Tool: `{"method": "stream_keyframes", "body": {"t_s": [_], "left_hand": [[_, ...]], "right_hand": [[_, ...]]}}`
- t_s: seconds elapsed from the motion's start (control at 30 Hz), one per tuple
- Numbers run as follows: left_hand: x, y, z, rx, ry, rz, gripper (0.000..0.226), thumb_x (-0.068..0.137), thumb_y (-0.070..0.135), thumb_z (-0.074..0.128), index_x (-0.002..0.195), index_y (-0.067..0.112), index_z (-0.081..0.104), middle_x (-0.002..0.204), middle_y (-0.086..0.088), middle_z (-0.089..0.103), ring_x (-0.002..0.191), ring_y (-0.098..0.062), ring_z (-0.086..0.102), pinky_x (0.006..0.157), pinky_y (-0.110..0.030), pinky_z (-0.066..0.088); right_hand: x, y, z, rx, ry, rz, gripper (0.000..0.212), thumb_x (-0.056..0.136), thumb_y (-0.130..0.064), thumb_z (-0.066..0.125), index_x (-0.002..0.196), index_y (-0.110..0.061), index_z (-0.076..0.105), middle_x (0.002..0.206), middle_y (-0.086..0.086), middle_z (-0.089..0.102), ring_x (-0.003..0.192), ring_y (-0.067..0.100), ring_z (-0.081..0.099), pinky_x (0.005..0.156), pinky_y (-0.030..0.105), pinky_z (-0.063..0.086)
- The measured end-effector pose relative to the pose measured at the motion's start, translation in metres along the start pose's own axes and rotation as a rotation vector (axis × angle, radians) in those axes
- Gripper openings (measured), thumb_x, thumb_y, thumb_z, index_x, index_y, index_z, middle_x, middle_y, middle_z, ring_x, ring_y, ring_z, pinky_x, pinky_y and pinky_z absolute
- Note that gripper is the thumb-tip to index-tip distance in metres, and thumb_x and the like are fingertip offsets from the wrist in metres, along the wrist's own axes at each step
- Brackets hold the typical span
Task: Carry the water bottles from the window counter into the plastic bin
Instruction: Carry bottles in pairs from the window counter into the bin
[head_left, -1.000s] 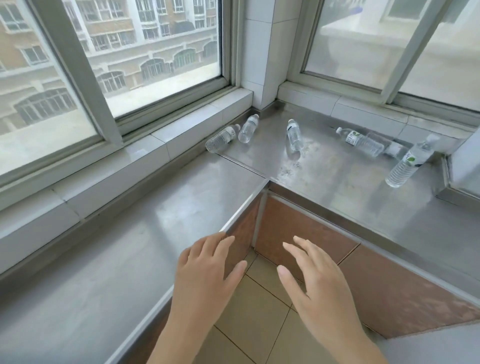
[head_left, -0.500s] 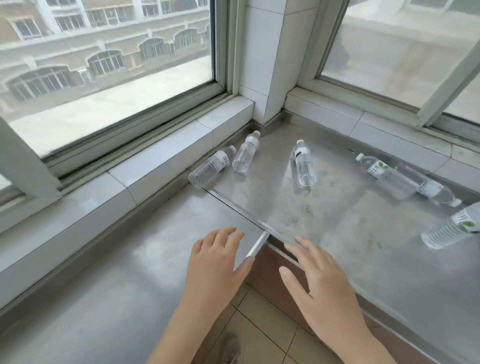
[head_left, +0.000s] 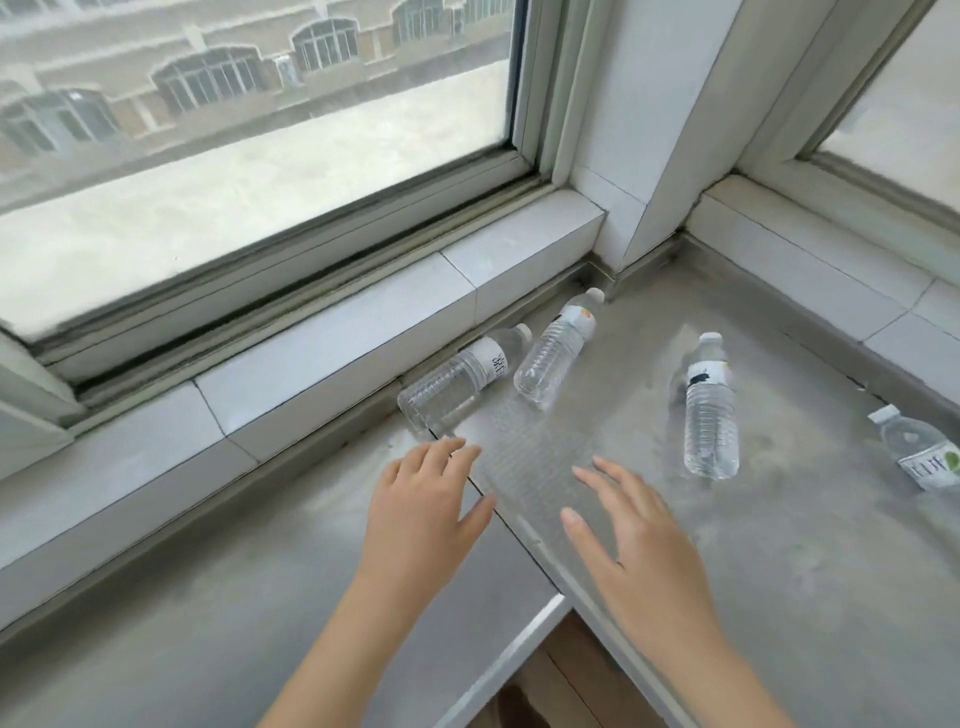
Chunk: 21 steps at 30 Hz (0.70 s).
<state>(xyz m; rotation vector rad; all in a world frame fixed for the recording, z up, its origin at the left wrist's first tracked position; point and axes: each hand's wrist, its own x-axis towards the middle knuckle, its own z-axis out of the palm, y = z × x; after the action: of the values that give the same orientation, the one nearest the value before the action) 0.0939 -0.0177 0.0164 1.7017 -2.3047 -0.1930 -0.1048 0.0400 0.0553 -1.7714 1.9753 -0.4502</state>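
Clear plastic bottles, all lying on their sides on the steel surface (head_left: 779, 571) in the far corner under the windows, so nothing's been picked up yet. The plastic bin isn't in shot at all.

The one that matters is the nearest bottle (head_left: 457, 382). It sits just beyond the left hand (head_left: 421, 504), base end pointing back toward the fingertips, cap aimed far-right along the tiled sill (head_left: 332, 358). So its long axis runs diagonally away, and the left hand is clearly the closer one. A second bottle (head_left: 558, 351) lies right next to it, near enough that they may be touching, tilted a bit steeper. A third bottle (head_left: 709, 410) lies further right, cap pointing away, ahead of the right hand (head_left: 639, 545). A fourth bottle (head_left: 922, 452) is cut off at the right edge.

Both hands hover palm down over the surface, fingers spread and relaxed, holding nothing. My guess: left takes the nearest one from above, across its ribbed middle, and right goes for the third.
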Motion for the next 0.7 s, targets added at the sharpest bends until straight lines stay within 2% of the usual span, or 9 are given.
{"method": "stream_keyframes", "body": {"t_s": [0.1,0.2,0.27,0.4,0.47,0.53,0.63,0.67,0.7], "left_hand": [[0.038,0.0,0.022,-0.007,-0.065,-0.059,0.045,0.083,0.047,0.059,0.12,0.023,0.067,0.117,0.006,0.07,0.105,-0.021,0.067,0.083,-0.036,0.053],[0.077,-0.003,0.041,-0.043,-0.145,-0.111,0.049,0.087,0.042,0.064,0.134,0.029,0.057,0.129,0.01,0.063,0.116,-0.019,0.059,0.09,-0.035,0.046],[0.102,-0.007,0.055,-0.042,-0.173,-0.154,0.055,0.086,0.038,0.066,0.139,0.031,0.051,0.133,0.009,0.059,0.121,-0.02,0.055,0.093,-0.036,0.044],[0.139,-0.015,0.079,0.057,-0.202,-0.255,0.069,0.082,0.031,0.071,0.145,0.027,0.044,0.139,0.001,0.053,0.122,-0.027,0.053,0.094,-0.04,0.043],[0.149,-0.017,0.087,0.103,-0.196,-0.304,0.071,0.077,0.03,0.075,0.143,0.027,0.047,0.135,-0.003,0.055,0.116,-0.03,0.054,0.089,-0.042,0.047],[0.157,-0.016,0.092,0.156,-0.158,-0.314,0.072,0.067,0.029,0.084,0.133,0.025,0.057,0.121,-0.005,0.062,0.102,-0.031,0.059,0.075,-0.042,0.051],[0.161,-0.014,0.099,0.21,-0.039,-0.27,0.065,0.058,0.036,0.087,0.118,0.02,0.067,0.099,-0.006,0.064,0.08,-0.031,0.061,0.059,-0.037,0.05],[0.161,-0.013,0.101,0.22,0.0,-0.252,0.062,0.06,0.041,0.085,0.116,0.018,0.068,0.096,-0.007,0.064,0.077,-0.03,0.06,0.057,-0.037,0.049],[0.16,-0.012,0.102,0.226,0.028,-0.243,0.061,0.062,0.045,0.081,0.115,0.018,0.069,0.094,-0.007,0.063,0.076,-0.03,0.059,0.057,-0.036,0.049]], "right_hand": [[0.056,0.017,0.004,0.185,-0.091,0.022,0.042,0.092,-0.045,0.05,0.132,-0.036,0.048,0.139,-0.021,0.04,0.13,0.001,0.037,0.099,0.023,0.033],[0.11,0.031,0.012,0.485,-0.161,0.139,0.041,0.089,-0.032,0.062,0.127,-0.039,0.049,0.128,-0.021,0.049,0.118,0.0,0.05,0.099,0.028,0.04],[0.143,0.04,0.019,0.654,-0.182,0.235,0.048,0.086,-0.021,0.067,0.128,-0.036,0.047,0.127,-0.016,0.053,0.111,0.001,0.055,0.096,0.029,0.044],[0.197,0.058,0.031,0.896,-0.134,0.421,0.068,0.082,-0.012,0.072,0.139,-0.027,0.04,0.132,-0.005,0.052,0.107,0.007,0.059,0.09,0.036,0.051],[0.22,0.065,0.032,1.008,-0.11,0.51,0.071,0.083,-0.006,0.069,0.142,-0.025,0.034,0.132,-0.001,0.05,0.103,0.004,0.058,0.079,0.03,0.052],[0.239,0.071,0.033,1.079,-0.103,0.564,0.07,0.084,-0.004,0.067,0.141,-0.027,0.033,0.129,0.002,0.053,0.1,0.004,0.058,0.076,0.03,0.052],[0.262,0.08,0.036,1.15,-0.106,0.612,0.044,0.086,-0.001,0.064,0.106,-0.036,0.047,0.106,-0.001,0.065,0.088,0.009,0.063,0.084,0.042,0.052],[0.268,0.083,0.037,1.172,-0.103,0.631,0.042,0.086,-0.002,0.064,0.101,-0.036,0.046,0.101,-0.003,0.067,0.087,0.012,0.064,0.087,0.045,0.052],[0.273,0.086,0.039,1.187,-0.1,0.646,0.041,0.085,-0.003,0.065,0.104,-0.035,0.047,0.102,-0.002,0.068,0.086,0.015,0.064,0.088,0.046,0.051]]}}
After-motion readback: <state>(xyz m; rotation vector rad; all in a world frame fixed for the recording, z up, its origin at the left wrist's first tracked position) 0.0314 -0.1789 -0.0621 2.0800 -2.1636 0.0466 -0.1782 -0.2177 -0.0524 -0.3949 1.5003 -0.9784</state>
